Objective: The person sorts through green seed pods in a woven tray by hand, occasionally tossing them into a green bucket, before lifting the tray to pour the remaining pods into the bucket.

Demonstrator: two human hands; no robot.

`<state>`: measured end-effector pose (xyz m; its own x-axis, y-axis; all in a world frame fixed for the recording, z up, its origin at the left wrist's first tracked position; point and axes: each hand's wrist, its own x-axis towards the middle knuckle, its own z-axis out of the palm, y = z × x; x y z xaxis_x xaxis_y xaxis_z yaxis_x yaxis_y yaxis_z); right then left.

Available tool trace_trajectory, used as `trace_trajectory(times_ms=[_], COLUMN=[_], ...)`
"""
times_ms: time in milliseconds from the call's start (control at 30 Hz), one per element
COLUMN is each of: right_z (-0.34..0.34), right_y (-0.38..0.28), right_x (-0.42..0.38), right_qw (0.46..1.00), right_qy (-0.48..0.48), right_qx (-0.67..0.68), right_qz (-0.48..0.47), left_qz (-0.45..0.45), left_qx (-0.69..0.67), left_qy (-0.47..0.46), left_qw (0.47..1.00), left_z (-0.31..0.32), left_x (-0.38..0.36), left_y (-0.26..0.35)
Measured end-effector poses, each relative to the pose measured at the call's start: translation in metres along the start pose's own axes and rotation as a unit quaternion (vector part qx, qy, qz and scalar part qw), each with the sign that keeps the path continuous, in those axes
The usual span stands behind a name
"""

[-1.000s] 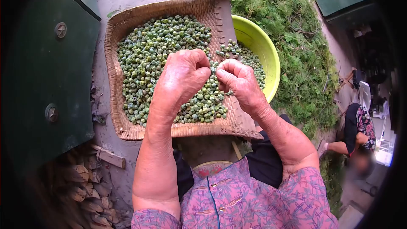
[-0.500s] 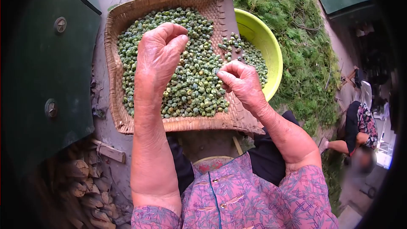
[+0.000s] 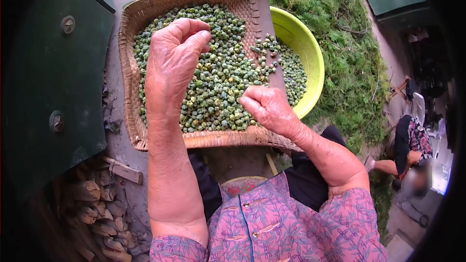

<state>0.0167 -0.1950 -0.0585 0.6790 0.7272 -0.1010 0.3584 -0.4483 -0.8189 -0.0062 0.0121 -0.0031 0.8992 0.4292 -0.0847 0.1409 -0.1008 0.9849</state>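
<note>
A woven basket tray point(image 3: 127, 34) holds a wide layer of small green pods point(image 3: 218, 77). Over the tray's left part is my left hand point(image 3: 174, 51), thumb and fingertips drawn together; anything between them is too small to name. My right hand point(image 3: 266, 108) is closed above the tray's front right part, its fingers curled in and what they hold, if anything, hidden. Beside the tray's right edge sits a yellow-green basin point(image 3: 315, 63) with more of the pods point(image 3: 293, 75) inside. A few pods lie on the tray's flat right lip.
Green cut branches point(image 3: 349, 68) cover the ground at the right. Dark green doors point(image 3: 73, 77) stand at the left, with split firewood point(image 3: 104, 218) below them. At the far right another person point(image 3: 412, 148) sits low, one leg stretched out.
My right hand has moved slightly toward me and left, and its fingers have curled in more. My left hand has shifted a little left and up.
</note>
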Motion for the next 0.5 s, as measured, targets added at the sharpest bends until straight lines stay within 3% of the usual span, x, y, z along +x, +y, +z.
trace_trajectory(times_ms=[33, 100, 167, 233, 300, 367, 500], right_z=[0.000, -0.001, 0.010, 0.009, 0.001, 0.013, 0.031], right_y=[-0.005, -0.019, -0.018, -0.016, 0.000, 0.032, 0.059], right_x=[-0.005, -0.017, -0.025, -0.022, 0.000, 0.019, 0.059], right_qw=[1.000, 0.959, 0.870, 0.854, 0.960, 0.991, 0.984], right_qy=[-0.001, -0.277, -0.473, -0.502, -0.272, -0.051, 0.033], right_qx=[0.000, -0.003, 0.052, 0.030, 0.053, -0.089, -0.111], right_qz=[0.002, -0.064, -0.130, -0.131, -0.033, -0.082, -0.139], left_qz=[-0.002, 0.006, 0.009, 0.004, 0.000, -0.002, 0.003], left_qx=[0.000, 0.004, 0.010, 0.016, 0.014, 0.013, 0.007], left_qy=[-0.001, -0.002, -0.008, -0.005, -0.003, -0.001, -0.001], left_qw=[1.000, 1.000, 1.000, 1.000, 1.000, 1.000, 1.000], left_z=[0.000, 0.000, 0.000, 0.001, 0.001, 0.001, 0.003], left_x=[0.000, 0.000, 0.000, -0.001, 0.000, 0.001, 0.000], left_y=[0.001, 0.001, 0.000, 0.002, 0.000, 0.001, 0.002])
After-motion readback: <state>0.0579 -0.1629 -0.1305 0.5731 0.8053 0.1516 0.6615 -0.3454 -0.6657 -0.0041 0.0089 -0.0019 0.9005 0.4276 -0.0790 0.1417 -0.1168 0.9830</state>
